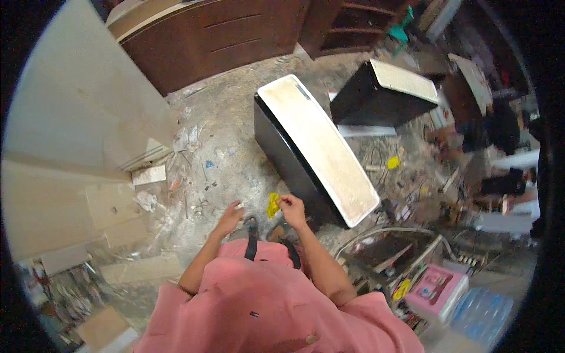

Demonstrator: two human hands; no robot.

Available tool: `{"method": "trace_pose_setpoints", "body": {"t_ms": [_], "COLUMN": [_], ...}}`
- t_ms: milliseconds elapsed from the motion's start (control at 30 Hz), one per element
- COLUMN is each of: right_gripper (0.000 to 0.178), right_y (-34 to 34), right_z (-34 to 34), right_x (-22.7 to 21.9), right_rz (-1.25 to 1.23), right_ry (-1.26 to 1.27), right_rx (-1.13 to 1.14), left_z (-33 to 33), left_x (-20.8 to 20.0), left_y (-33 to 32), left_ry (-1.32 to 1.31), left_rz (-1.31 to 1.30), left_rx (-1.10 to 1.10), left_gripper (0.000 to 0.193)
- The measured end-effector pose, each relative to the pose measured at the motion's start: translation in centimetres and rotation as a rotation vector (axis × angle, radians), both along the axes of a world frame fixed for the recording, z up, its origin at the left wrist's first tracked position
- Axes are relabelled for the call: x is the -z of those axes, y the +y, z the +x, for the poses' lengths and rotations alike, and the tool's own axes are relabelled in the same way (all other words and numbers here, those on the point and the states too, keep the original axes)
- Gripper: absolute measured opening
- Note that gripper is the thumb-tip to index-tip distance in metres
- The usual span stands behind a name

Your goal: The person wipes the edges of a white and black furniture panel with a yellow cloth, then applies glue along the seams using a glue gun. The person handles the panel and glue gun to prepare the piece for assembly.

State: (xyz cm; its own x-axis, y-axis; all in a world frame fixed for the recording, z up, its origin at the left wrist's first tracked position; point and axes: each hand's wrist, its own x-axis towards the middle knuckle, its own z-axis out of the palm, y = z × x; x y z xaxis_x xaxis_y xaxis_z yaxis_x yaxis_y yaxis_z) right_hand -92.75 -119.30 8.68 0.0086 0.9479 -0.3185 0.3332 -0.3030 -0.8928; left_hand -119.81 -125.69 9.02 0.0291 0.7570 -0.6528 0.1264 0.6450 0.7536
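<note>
My right hand (292,210) pinches a crumpled bright yellow piece (273,206), soft-looking like cloth or thin plastic, which hangs from the fingertips above the floor. Just left of it, my left hand (228,220) has its fingers curled, with a small white piece (239,205) at the tips, too blurred to name. Both hands are in front of my body, over my feet. Close by on the right stands a long black cabinet with a white top panel (318,150), slanting away from me; neither hand touches it.
A second black cabinet with a pale top (406,81) stands behind. Dark wooden drawers (218,44) line the far side. Scraps litter the floor (226,141). Another yellow piece (393,162) lies right. A pink box (435,288) and bottle pack (482,312) are lower right. People (500,182) are at far right.
</note>
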Motion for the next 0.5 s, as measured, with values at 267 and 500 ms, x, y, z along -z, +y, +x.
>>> {"method": "trace_pose_setpoints", "body": {"t_ms": [267,500], "right_gripper": [0.035,0.039], "right_y": [2.3,2.5], "right_z": [7.7,20.8], "right_x": [-7.9,-8.3], "right_rz": [0.009,-0.224], "right_ry": [0.125,-0.308], "right_rx": [-0.053,0.008], "left_z": [19.3,18.4], "left_x": [-2.9,6.9], "left_y": [10.2,16.8], "left_ry": [-0.337,0.008], "left_rz": [0.022,0.566], "left_rx": [0.300,0.116], "left_gripper": [0.040,0.029]}}
